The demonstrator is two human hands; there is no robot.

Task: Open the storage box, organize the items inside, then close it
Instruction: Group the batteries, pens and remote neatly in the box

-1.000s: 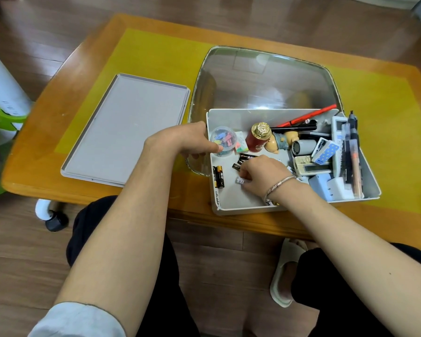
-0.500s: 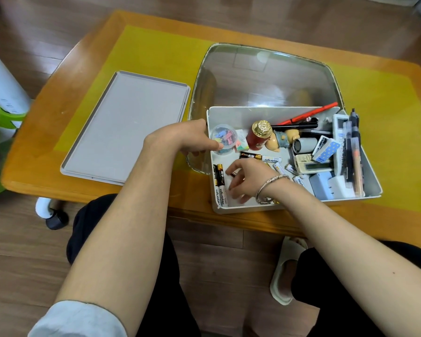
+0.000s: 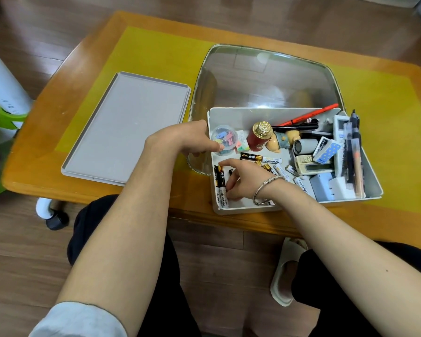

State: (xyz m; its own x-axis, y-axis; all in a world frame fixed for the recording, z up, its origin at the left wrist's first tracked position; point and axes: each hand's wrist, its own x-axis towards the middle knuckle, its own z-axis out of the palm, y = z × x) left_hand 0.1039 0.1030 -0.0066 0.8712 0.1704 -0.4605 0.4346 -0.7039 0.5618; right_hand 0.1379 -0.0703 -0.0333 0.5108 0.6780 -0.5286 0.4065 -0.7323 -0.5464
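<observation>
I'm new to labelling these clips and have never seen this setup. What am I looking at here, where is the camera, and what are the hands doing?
No machine here: a person wears a camera on the head, looking down at their own arms. On the table sit an open storage box and, beside it, its lid. The left hand rests at the box's left edge by a clear tub of clips. The right hand, wearing a bracelet, lines up batteries along the left wall. Pens, remotes and a red jar fill the rest.

"Heybright" is readable on several white batteries [image 3: 222,196] in the storage box [image 3: 374,188], near its left wall and around its middle; other labels are too small
</observation>
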